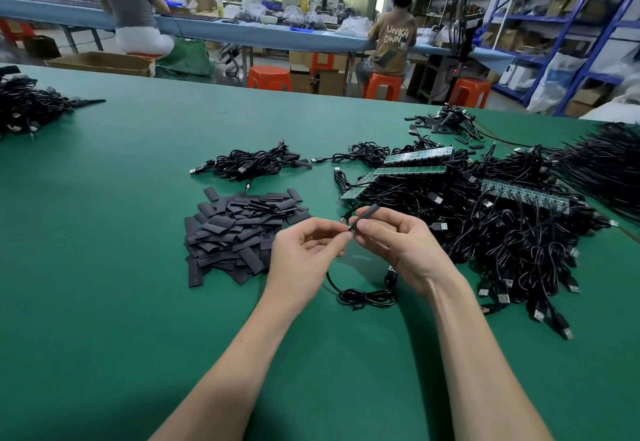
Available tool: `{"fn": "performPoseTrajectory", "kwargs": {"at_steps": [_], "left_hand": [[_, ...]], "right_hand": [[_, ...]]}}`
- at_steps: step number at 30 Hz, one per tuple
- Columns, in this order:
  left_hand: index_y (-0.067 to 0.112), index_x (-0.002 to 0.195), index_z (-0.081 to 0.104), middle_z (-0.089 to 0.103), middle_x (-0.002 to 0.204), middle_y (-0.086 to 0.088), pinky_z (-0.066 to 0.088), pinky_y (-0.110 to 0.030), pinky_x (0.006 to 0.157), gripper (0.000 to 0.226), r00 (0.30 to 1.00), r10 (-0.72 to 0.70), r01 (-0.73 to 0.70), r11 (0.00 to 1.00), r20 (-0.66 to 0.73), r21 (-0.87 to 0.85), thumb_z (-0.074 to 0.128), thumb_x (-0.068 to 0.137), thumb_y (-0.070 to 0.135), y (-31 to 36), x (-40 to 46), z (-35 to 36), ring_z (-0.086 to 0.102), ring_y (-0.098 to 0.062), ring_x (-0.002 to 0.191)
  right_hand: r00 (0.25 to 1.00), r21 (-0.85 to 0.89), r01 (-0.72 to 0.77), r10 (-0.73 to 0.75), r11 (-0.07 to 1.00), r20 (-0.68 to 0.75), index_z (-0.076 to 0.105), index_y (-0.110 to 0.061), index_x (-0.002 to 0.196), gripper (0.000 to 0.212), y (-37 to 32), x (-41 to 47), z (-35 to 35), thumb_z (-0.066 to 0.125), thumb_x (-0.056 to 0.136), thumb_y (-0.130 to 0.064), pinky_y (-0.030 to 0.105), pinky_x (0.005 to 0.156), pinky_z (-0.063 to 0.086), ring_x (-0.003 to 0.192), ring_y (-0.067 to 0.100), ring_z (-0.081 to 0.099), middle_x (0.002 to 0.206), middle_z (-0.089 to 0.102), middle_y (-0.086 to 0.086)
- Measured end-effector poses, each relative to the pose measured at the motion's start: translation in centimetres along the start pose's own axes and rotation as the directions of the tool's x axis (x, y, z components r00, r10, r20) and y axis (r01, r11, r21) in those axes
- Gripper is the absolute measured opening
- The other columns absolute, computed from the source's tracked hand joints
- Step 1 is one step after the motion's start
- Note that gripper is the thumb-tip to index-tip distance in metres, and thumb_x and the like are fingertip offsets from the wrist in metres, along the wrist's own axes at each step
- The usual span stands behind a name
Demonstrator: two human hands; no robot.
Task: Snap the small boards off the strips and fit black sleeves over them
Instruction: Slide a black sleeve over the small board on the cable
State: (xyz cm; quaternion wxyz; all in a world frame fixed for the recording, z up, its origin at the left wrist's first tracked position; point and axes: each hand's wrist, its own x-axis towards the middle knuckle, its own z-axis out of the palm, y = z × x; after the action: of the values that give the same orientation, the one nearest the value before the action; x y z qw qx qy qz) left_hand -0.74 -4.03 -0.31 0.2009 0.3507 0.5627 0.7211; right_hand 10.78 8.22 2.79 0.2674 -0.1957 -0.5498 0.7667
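Both forearms extended forward; left hand [306,250] and right hand [398,246] meet fingertip to fingertip (pinch grip each).

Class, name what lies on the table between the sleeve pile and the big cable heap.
Head view: both hands, left and right, and one coiled cable.

Electronics assembly workshop. Green-covered worktable [138,267] bearing heaped black cables [512,232] and cut sleeves [239,232]; seated workers [130,7] at a long bench [242,33]; orange stools [270,77]; blue storage racking [561,18]; cartons [100,63] on the floor.
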Motion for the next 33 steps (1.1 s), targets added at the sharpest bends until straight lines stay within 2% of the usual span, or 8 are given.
{"fn": "performPoseTrajectory", "kwargs": {"at_steps": [6,10,13,18,22,29,33], "left_hand": [[0.014,0.085,0.077,0.077,0.080,-0.003,0.056,-0.018,0.071,0.014,1.000,0.017,-0.017,0.999,-0.003,-0.037,0.080,0.082,0.002,-0.1,0.0,-0.2,0.072,-0.013,0.069],[0.012,0.084,0.075,0.076,0.079,-0.006,0.057,-0.021,0.071,0.012,1.000,0.026,-0.026,0.998,0.002,-0.066,0.080,0.081,0.001,-0.1,0.1,-0.2,0.071,-0.015,0.068],[0.012,0.085,0.075,0.076,0.080,-0.006,0.057,-0.021,0.072,0.013,1.000,0.016,-0.014,0.996,0.019,-0.085,0.081,0.081,0.001,-0.1,0.1,-0.1,0.072,-0.016,0.070],[0.008,0.089,0.073,0.077,0.082,-0.006,0.057,-0.021,0.072,0.015,1.000,-0.011,0.010,0.990,-0.011,-0.139,0.080,0.080,-0.003,-0.3,0.3,0.0,0.073,-0.017,0.073],[0.005,0.088,0.071,0.076,0.078,-0.006,0.056,-0.019,0.068,0.013,0.998,-0.039,0.028,0.982,-0.055,-0.186,0.078,0.081,-0.005,-0.4,0.5,-0.1,0.073,-0.015,0.071],[0.008,0.084,0.072,0.076,0.076,-0.007,0.055,-0.019,0.065,0.014,0.997,-0.035,0.021,0.980,-0.070,-0.196,0.079,0.081,-0.003,-0.4,0.6,-0.2,0.073,-0.014,0.069],[0.009,0.083,0.072,0.076,0.075,-0.008,0.055,-0.019,0.066,0.013,0.997,-0.038,0.023,0.981,-0.072,-0.194,0.080,0.081,-0.002,-0.5,0.6,-0.3,0.073,-0.015,0.070]], "right_hand": [[0.999,-0.004,-0.028,0.028,1.000,0.035,0.071,0.000,0.106,0.034,0.4,0.1,0.3,0.076,0.073,-0.007,0.020,0.074,0.057,0.083,0.014,0.074,0.100,0.077,0.014],[0.997,-0.010,-0.047,0.048,0.999,0.059,0.074,-0.002,0.100,0.029,0.4,0.1,0.0,0.078,0.072,-0.010,0.019,0.074,0.057,0.079,0.015,0.073,0.091,0.076,0.013],[0.997,-0.024,-0.045,0.046,0.999,0.055,0.078,-0.007,0.095,0.026,0.3,0.0,0.0,0.081,0.070,-0.014,0.020,0.074,0.057,0.079,0.016,0.072,0.092,0.075,0.014],[0.995,-0.015,0.101,-0.101,0.995,-0.023,0.069,-0.012,0.121,0.046,0.4,0.2,0.9,0.082,0.077,-0.013,0.030,0.081,0.059,0.087,0.025,0.074,0.099,0.075,0.024],[0.971,-0.011,0.219,-0.219,0.976,-0.093,0.075,-0.013,0.114,0.031,1.1,0.5,2.1,0.077,0.085,-0.001,0.029,0.080,0.060,0.086,0.026,0.074,0.096,0.076,0.021],[0.968,0.040,0.216,-0.209,0.976,-0.140,0.076,-0.010,0.111,0.030,1.2,0.5,2.7,0.076,0.084,0.003,0.027,0.076,0.060,0.084,0.026,0.074,0.099,0.075,0.024],[0.975,0.059,0.187,-0.178,0.981,-0.131,0.075,-0.011,0.111,0.034,1.4,0.5,2.8,0.079,0.079,-0.002,0.025,0.075,0.059,0.082,0.022,0.075,0.096,0.076,0.019]]}}
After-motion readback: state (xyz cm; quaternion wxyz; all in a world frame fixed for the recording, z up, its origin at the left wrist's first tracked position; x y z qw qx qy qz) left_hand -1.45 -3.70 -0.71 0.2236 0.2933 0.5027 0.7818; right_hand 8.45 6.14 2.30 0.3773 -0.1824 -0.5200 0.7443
